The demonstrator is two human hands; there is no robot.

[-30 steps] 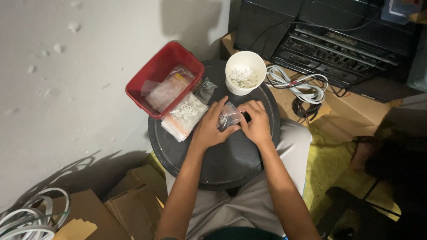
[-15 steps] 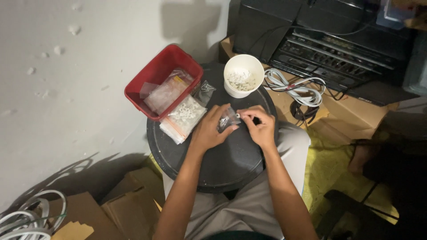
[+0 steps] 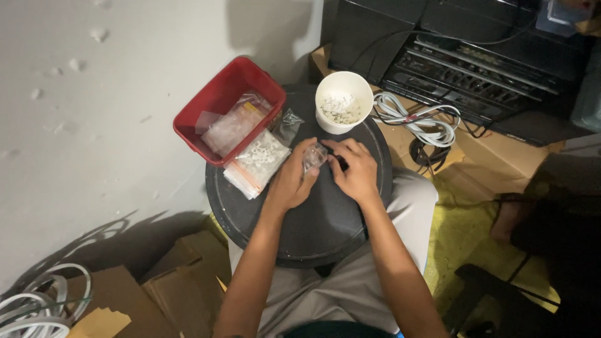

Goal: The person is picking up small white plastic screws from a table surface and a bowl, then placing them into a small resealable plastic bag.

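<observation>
Both my hands meet over a round dark tray resting on my lap. My left hand holds a small clear plastic bag by its side. My right hand pinches the same bag from the right, fingers curled at its top edge. A white cup with small white pieces inside stands at the tray's far edge, just beyond my hands. A filled clear bag of white pieces lies on the tray left of my left hand.
A red plastic bin holding clear bags sits at the tray's far left. A coil of white cable lies right of the cup, before black electronic equipment. Cardboard pieces and white cable loops lie on the floor at lower left.
Both hands stay on the small bag; they have shifted slightly on the tray, and the fingers have worked along the bag's top edge.
</observation>
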